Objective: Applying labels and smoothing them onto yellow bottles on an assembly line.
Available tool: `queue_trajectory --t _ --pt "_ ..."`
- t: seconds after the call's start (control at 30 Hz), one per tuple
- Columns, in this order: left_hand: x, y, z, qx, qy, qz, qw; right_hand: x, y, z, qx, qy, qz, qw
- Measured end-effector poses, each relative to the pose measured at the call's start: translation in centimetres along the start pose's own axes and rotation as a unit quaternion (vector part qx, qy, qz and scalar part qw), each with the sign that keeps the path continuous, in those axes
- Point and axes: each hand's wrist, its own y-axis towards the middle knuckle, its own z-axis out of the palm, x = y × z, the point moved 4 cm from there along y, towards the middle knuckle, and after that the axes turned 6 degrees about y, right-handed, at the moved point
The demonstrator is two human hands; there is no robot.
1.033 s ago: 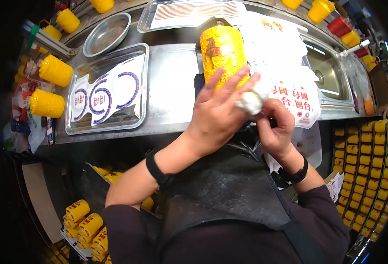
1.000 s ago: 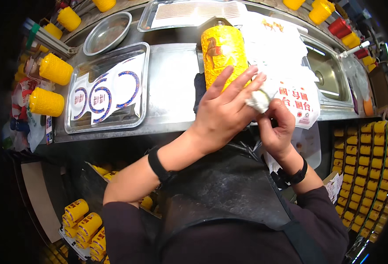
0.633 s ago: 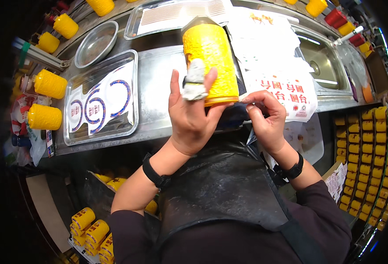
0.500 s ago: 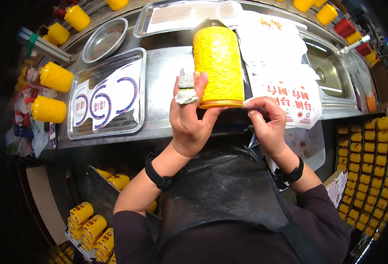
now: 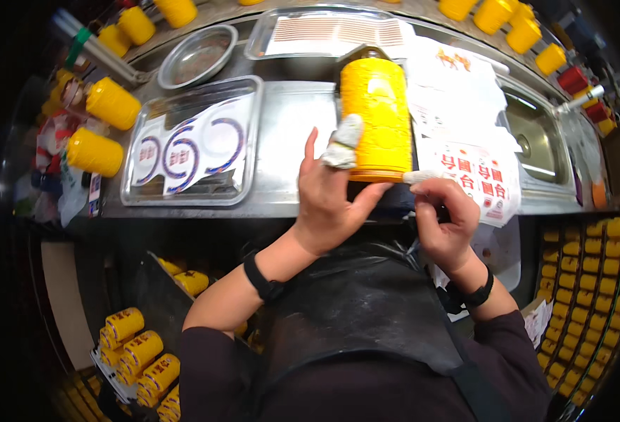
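The metal counter [image 5: 292, 119] shows a bare, shiny stretch left of center. Toward its left end sits a clear rectangular tray [image 5: 256, 144] of white sheets with blue-edged arcs; behind it stands a round metal bowl [image 5: 183, 62]. Another clear tray [image 5: 255, 39] lies farther back. The yellow bottle [image 5: 384, 116] lies mid-counter, its support mostly hidden. Overlapping white papers [image 5: 457, 95] spread beside a sunken sink [image 5: 535, 133].
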Motion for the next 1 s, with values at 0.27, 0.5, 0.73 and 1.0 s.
queue_trajectory --t 0.27,0.5,0.73,1.0 --pt "0.7 -2.3 1.0 -0.108 -0.051 0.004 0.993 -3.1 0.0 -0.1 0.098 0.137 -0.021 0.985" --pt "1.4 -3.0 -0.7 -0.062 -0.019 -0.038 0.997 -0.7 4.0 -1.3 -0.02 0.073 0.135 0.988" --pt "1.8 -4.0 -4.4 -0.106 0.003 -0.095 0.99 2.6 6.5 0.1 -0.003 0.083 0.112 0.99" --pt "1.8 -4.5 -8.2 -0.091 0.025 -0.132 0.987 4.6 7.2 0.9 -0.007 0.074 0.049 0.996"
